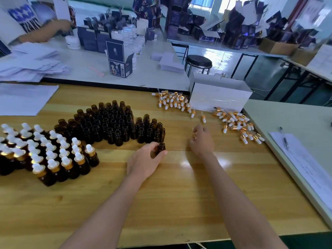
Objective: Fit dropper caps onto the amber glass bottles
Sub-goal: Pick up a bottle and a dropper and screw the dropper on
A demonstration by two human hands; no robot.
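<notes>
- The right hand [201, 141] shows only its back, with the fingers curled under toward the surface [179, 194]. I cannot tell whether they pinch anything; a faint gold speck at its left edge is too blurred to read.
- The left hand [145, 160] wraps fingers and thumb round a bottle [161, 147], hiding its lower body. Only the open neck and shoulder show, upright, just in front of the open bottles [111, 123].
- The capped bottles [45, 153] run off the left edge, so the group is cut off.
- The far tables and stacked cartons are smeared by blur, and their print is unreadable.
- The bottles are dark amber glass, round and narrow-necked, and stand packed shoulder to shoulder.
- The caps [172, 101] lie in a loose heap against the left side of a white box [219, 97], with a second heap [237, 123] to the right of the right hand. Each has a shiny gold collar and a white rubbery bulb; the thin clear pipettes are barely visible.
- One cap [203, 118] lies alone just beyond the right hand.
- The surface is glossy pale wood with visible grain and window glare.
- A pen [284, 139] lies on a printed sheet [305, 164] on the matte pale-green top to the right.
</notes>
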